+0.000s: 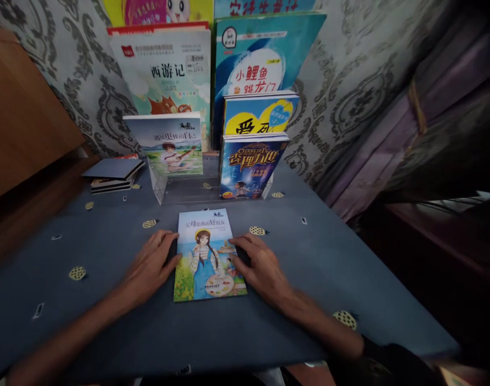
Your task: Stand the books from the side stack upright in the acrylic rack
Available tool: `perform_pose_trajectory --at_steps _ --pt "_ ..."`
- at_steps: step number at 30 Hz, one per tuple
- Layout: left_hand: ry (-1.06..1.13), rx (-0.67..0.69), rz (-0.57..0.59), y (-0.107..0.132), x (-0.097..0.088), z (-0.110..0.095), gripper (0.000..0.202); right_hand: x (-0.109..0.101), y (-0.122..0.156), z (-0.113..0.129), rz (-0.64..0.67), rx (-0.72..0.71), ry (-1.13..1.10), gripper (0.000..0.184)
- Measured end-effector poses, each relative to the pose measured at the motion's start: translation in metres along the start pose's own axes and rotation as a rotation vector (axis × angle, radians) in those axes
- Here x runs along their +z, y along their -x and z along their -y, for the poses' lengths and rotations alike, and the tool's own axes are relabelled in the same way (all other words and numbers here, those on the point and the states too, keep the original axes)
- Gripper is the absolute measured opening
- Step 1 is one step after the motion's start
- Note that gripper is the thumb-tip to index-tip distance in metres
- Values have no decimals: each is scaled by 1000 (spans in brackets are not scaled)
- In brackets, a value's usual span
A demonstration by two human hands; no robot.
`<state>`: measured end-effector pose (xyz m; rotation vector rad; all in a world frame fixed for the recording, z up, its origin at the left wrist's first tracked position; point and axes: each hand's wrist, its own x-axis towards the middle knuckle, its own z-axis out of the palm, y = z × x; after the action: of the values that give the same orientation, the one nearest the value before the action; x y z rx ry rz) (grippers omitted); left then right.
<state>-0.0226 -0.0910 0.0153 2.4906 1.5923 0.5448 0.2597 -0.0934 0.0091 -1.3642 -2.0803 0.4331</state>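
A thin book [208, 256] with a drawn girl on its cover lies flat on the blue tablecloth [309, 252] in front of me. My left hand [150, 266] rests flat beside the book's left edge, fingers spread, thumb touching that edge. On the other side, my right hand [260, 265] lies at the right edge, fingers stretched out, thumb on the cover. Neither hand grips the book.
A clear acrylic stand [176, 188] behind the book holds several upright children's books [249, 166]. A small stack of books [113, 175] lies at the back left. A wooden cabinet [23, 112] stands left, purple curtains [409, 123] right. Patterned wallpaper is behind.
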Motion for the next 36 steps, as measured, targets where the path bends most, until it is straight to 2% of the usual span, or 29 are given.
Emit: perform_pose_trajectory --at_steps 9,17,28,36 --pt "-74 62 -25 -24 22 20 50 22 -9 -10 -68 -146 38 33" --pt "-63 185 27 -50 22 26 51 24 -5 -14 -92 -183 60 36" --pt "-21 332 161 -79 23 13 50 22 -6 -11 -79 -174 54 36" --pt "2 445 220 -106 36 -8 50 17 -7 -7 -73 -192 32 35"
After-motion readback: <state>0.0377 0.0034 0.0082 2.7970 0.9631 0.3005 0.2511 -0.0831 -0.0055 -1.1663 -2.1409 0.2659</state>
